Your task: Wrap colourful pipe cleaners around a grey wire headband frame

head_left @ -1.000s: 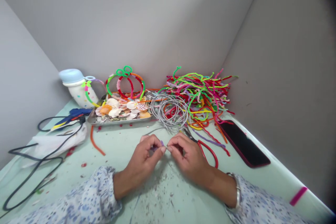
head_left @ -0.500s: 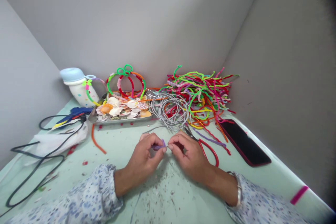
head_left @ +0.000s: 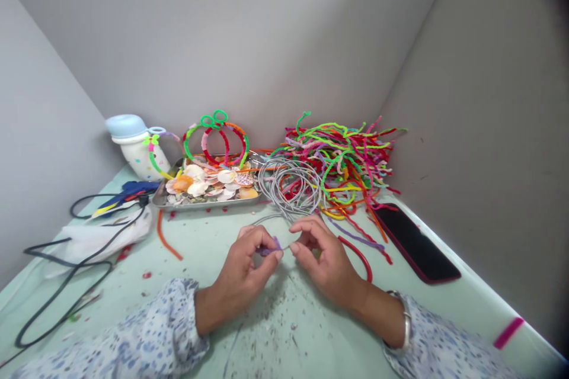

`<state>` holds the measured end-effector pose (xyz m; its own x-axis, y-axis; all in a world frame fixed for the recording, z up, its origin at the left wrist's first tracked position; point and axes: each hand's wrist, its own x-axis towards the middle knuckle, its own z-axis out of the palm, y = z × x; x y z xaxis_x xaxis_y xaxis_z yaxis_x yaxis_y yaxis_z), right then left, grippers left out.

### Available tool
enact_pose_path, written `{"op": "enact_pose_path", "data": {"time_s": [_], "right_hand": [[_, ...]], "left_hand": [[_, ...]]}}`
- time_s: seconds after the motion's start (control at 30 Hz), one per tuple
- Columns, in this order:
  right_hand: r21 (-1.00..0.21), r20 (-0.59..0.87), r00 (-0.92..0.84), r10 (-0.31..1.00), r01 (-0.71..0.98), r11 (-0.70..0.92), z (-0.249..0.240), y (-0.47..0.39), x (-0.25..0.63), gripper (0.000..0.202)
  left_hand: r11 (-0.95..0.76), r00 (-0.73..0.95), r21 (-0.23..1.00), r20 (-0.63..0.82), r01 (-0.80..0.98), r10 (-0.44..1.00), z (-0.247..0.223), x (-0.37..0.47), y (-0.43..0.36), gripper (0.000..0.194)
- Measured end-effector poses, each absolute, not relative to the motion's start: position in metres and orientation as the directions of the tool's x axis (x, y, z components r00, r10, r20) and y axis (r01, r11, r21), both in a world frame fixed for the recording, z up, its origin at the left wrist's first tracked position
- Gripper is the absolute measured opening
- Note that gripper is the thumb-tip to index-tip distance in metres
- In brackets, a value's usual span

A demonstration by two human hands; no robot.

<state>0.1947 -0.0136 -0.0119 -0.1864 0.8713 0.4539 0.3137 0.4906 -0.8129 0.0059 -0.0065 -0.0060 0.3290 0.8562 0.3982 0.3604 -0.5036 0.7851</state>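
Observation:
My left hand (head_left: pixel 249 260) is closed in a pinch on a short purple pipe cleaner (head_left: pixel 276 243). A thin grey end (head_left: pixel 285 247) sticks out of that pinch toward the right. Just right of it is my right hand (head_left: pixel 326 263), its thumb and forefinger parted, the thumb tip close to the grey end; whether they touch I cannot tell. Behind both hands lies a coil of grey cord (head_left: pixel 291 186). Red-handled scissors (head_left: pixel 362 257) rest by my right hand, mostly hidden behind it.
Behind the coil is a heap of coloured pipe cleaners (head_left: pixel 342 154). A metal tray (head_left: pixel 208 205) holds shells and pipe-cleaner rings (head_left: pixel 227 145). At left are a bottle (head_left: pixel 140 151), a plastic bag (head_left: pixel 102 237) and a black cable (head_left: pixel 44 302). A phone (head_left: pixel 415 243) lies at right.
My right thumb and forefinger have parted from their pinch at the grey end, and the hand has shifted slightly right. My left hand still pinches the purple pipe cleaner.

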Motion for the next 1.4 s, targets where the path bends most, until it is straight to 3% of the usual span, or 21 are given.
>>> {"op": "enact_pose_path", "data": {"time_s": [0.17, 0.4, 0.7, 1.4], "right_hand": [[-0.804, 0.474, -0.218, 0.853, 0.288, 0.52, -0.012, -0.011, 0.195, 0.003], [-0.824, 0.448, -0.196, 0.872, 0.288, 0.488, -0.011, -0.01, 0.196, 0.005], [-0.868, 0.358, -0.162, 0.92, 0.306, 0.391, -0.017, -0.007, 0.195, 0.011], [-0.899, 0.279, -0.181, 0.943, 0.295, 0.323, -0.016, -0.007, 0.195, 0.012]], "left_hand": [[-0.493, 0.323, 0.802, 0.394, 0.337, 0.86, -0.007, 0.005, -0.007, 0.008], [-0.479, 0.329, 0.794, 0.37, 0.374, 0.869, -0.005, 0.008, -0.003, 0.005], [-0.599, 0.285, 0.723, 0.527, 0.344, 0.801, -0.005, 0.006, 0.001, 0.007], [-0.678, 0.295, 0.633, 0.611, 0.374, 0.734, -0.008, 0.005, 0.005, 0.012]]}}
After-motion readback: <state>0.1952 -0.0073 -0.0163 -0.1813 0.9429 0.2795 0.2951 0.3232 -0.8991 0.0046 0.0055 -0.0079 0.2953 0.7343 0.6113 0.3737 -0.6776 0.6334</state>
